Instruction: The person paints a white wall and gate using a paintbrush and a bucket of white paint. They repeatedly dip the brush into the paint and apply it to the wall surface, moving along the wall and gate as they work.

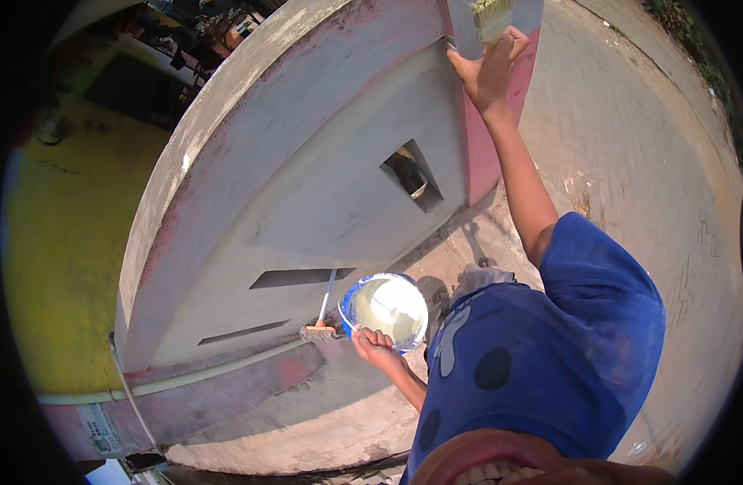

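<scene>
My right hand point(486, 71) is raised at the top of the grey and pink pillar point(505, 145), closed on a wide paintbrush point(491, 18) with pale yellow-green bristles held against it. My left hand point(373, 343) is closed on the handle of a blue bucket point(394, 311), low in front of me, with pale liquid inside. Left of the pillar runs a curved grey wall point(290, 186) with pink patches and several slot-like openings.
A long-handled brush or mop point(321, 327) leans on the wall beside the bucket. A pipe point(226, 362) runs along the wall's base. A yellow wall point(60, 259) stands at left. A paved path point(646, 153) extends along the right.
</scene>
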A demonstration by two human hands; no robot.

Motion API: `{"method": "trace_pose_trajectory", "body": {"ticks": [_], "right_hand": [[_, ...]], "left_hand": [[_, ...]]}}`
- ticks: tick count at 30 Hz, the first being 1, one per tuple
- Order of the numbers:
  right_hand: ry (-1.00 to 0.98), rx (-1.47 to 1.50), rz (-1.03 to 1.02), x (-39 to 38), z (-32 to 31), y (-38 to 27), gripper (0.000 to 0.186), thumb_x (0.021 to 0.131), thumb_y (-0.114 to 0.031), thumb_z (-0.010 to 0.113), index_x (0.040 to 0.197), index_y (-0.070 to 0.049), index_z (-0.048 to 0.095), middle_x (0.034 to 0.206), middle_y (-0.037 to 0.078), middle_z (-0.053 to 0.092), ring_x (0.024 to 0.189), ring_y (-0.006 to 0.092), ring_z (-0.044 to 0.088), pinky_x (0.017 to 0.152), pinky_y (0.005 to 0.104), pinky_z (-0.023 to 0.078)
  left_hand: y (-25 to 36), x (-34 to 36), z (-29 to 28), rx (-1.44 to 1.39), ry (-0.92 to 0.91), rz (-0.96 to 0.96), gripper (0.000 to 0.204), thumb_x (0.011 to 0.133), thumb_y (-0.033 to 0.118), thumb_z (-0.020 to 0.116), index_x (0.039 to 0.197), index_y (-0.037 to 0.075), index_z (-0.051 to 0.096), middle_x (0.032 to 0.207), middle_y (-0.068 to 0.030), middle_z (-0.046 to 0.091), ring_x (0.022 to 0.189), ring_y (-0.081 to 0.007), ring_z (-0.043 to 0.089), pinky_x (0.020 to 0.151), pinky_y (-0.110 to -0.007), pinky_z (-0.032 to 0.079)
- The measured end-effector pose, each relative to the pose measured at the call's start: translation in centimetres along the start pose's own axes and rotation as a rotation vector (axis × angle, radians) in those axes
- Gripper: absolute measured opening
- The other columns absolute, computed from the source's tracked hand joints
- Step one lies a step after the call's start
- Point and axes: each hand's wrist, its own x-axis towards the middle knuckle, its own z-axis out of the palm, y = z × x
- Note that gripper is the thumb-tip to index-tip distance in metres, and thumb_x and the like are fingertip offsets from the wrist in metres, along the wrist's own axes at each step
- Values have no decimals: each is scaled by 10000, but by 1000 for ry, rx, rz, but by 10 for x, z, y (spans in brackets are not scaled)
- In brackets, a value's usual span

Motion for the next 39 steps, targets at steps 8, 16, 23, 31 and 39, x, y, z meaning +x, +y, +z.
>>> {"method": "trace_pose_trajectory", "body": {"ticks": [8, 16, 23, 31, 39], "right_hand": [[57, -96, -236, 13, -5, 4, 677, 670, -197, 910, 1055, -56, 371, 1123, 167, 357, 1073, 331, 416, 664, 447, 505], [83, -227, -295, 3, -2, 12, 628, 684, -198, 923, 1018, -64, 409, 1086, 154, 412, 1069, 306, 416, 654, 400, 496], [228, -113, 29, 6, 1, -9, 615, 706, -155, 939, 920, -58, 371, 1027, 63, 413, 834, 188, 436, 597, 315, 417], [-389, 360, 482, -161, 46, -105, 863, 635, -272, 998, 1109, -61, 308, 1038, 34, 336, 897, 110, 402, 765, 252, 414], [-495, 60, 556, -276, 93, -155, 1252, 568, -517, 986, 1216, 184, 176, 1199, 206, 241, 1117, 302, 356, 951, 476, 427]], "left_hand": [[-7, 5, -21, 7, 98, 19, 205, 1061, 275, 462, 1121, 102, 554, 698, 72, 291, 532, -19, 250, 449, -210, 178], [8, 7, -45, 9, 206, 61, 241, 1041, 312, 494, 1134, 102, 569, 715, 75, 312, 554, -22, 276, 476, -212, 200], [10, 9, -67, -45, 238, 30, 224, 1077, 288, 454, 1145, 87, 526, 681, 68, 291, 539, -21, 254, 464, -211, 190], [1, 23, -78, -103, 219, -39, 224, 1054, 290, 482, 1151, 98, 547, 697, 69, 302, 552, -22, 271, 486, -217, 194], [17, 31, -100, -19, 121, -36, 227, 1063, 284, 465, 1151, 91, 545, 693, 72, 293, 546, -21, 253, 480, -223, 193]]}}
